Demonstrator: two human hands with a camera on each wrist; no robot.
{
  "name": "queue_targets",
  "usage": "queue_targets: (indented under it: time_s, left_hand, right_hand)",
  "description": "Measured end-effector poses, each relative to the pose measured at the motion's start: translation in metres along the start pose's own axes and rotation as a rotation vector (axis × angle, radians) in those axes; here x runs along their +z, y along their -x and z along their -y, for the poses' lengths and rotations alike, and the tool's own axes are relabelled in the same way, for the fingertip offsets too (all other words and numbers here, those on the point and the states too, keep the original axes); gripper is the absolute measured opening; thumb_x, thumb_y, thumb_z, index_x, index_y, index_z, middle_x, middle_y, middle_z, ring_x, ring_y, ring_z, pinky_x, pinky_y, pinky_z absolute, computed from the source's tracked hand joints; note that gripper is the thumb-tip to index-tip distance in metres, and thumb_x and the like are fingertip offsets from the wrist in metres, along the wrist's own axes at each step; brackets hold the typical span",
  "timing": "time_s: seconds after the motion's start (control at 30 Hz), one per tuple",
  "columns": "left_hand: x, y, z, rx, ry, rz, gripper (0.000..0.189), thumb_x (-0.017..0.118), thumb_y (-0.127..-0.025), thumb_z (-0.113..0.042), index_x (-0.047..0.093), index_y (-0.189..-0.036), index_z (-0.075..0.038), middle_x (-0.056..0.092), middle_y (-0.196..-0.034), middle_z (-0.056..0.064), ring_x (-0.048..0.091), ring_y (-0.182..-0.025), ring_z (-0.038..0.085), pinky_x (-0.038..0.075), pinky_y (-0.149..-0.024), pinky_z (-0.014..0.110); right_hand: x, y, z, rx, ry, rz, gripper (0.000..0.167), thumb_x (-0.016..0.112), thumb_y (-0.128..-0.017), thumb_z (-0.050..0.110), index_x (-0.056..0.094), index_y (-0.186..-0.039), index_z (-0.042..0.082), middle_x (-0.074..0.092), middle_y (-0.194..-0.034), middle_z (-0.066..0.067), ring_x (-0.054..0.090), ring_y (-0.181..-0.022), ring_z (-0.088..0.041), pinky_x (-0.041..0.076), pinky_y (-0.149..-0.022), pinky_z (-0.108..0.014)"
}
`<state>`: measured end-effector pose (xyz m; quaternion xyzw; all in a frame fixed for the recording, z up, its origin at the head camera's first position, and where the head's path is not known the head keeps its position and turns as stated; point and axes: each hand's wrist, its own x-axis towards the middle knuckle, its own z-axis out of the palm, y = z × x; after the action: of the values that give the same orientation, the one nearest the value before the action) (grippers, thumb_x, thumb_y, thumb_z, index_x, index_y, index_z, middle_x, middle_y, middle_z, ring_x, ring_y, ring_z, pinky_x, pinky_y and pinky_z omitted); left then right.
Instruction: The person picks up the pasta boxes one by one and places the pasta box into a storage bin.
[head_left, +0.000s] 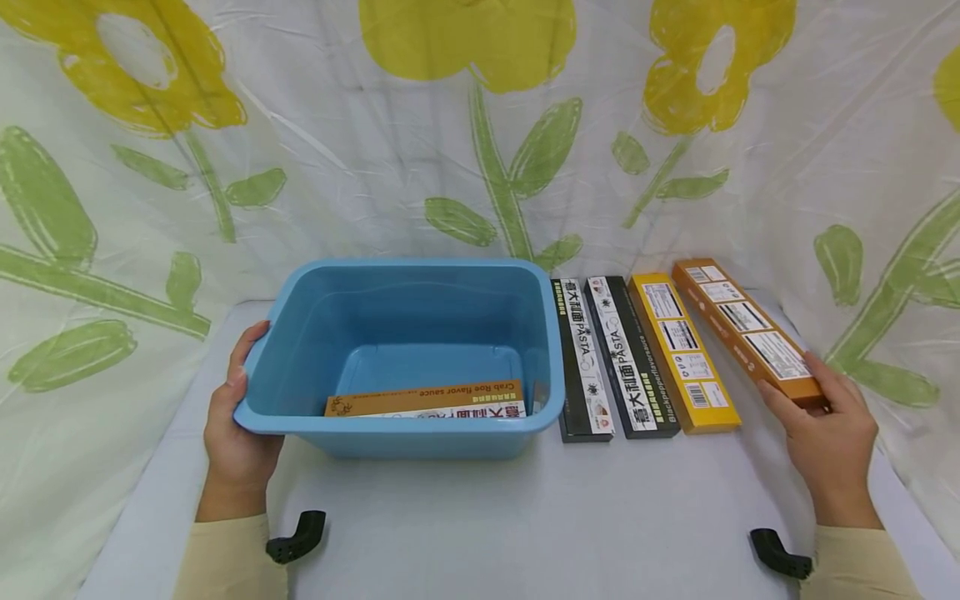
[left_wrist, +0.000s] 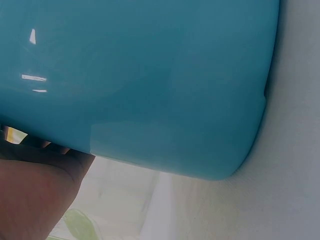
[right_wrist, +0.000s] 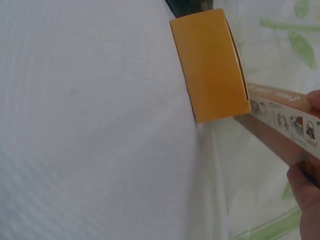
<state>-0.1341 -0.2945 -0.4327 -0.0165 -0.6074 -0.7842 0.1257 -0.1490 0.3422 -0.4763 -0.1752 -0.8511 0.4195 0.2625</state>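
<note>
My left hand [head_left: 242, 425] holds the left rim of a blue plastic tub [head_left: 427, 446], thumb along the outside. The left wrist view is mostly filled by the tub's smooth wall [left_wrist: 165, 90]. Inside the tub lies an orange-brown box lettered "Crab Roe flavor sauce" [head_left: 427, 397], partly hidden by the front rim. At the right, my right hand [head_left: 832, 433] grips the near end of an orange-brown pasta box [head_left: 742, 317], thumb on one side and fingers on the other. In the right wrist view that box [right_wrist: 285, 117] slants, its near end raised.
Between the tub and the held box lie two black pasta boxes [head_left: 581, 358] [head_left: 630, 358] and a yellow box [head_left: 682, 354], side by side on the white tabletop [head_left: 465, 533]. A flower-printed curtain [head_left: 322, 167] hangs behind and at both sides.
</note>
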Motion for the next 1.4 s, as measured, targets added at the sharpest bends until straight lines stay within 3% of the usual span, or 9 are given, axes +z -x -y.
queue_targets:
  time_s: [0.37,0.73,0.9,1.4]
  left_hand:
    - [-0.001,0.0,0.002,0.002,-0.004,0.0,0.065,0.03,-0.105,-0.039,0.039,-0.169,-0.03,0.032,-0.171,0.007,0.037,-0.148,0.033,0.043,-0.107,0.044]
    - [-0.002,-0.002,0.0,0.003,-0.017,0.008,0.065,0.03,-0.106,-0.041,0.039,-0.169,-0.03,0.031,-0.171,0.008,0.037,-0.149,0.034,0.045,-0.107,0.043]
    - [-0.002,-0.002,0.001,0.002,-0.019,0.008,0.065,0.031,-0.105,-0.041,0.039,-0.169,-0.03,0.031,-0.171,0.008,0.037,-0.149,0.034,0.045,-0.107,0.044]
    - [-0.002,-0.001,0.001,0.003,-0.006,0.011,0.065,0.03,-0.105,-0.04,0.038,-0.169,-0.029,0.031,-0.171,0.007,0.037,-0.148,0.033,0.045,-0.107,0.044]
  right_hand:
    - [0.002,0.003,0.01,-0.059,0.007,-0.014,0.072,0.085,-0.095,0.01,0.057,-0.16,0.022,0.055,-0.152,-0.012,0.055,-0.121,-0.012,0.045,-0.091,-0.01]
    - [0.004,0.006,0.021,-0.124,-0.072,-0.039,0.073,0.086,-0.091,0.0,0.062,-0.156,0.021,0.057,-0.145,-0.005,0.058,-0.117,-0.012,0.046,-0.092,-0.011]
    - [0.005,0.007,0.027,-0.138,-0.107,-0.03,0.073,0.085,-0.09,-0.003,0.062,-0.156,0.021,0.055,-0.144,0.003,0.059,-0.118,-0.014,0.047,-0.093,-0.013]
    - [0.004,0.008,0.051,-0.217,-0.164,-0.029,0.076,0.084,-0.086,-0.014,0.063,-0.154,0.014,0.058,-0.143,0.003,0.062,-0.12,-0.015,0.047,-0.095,-0.015]
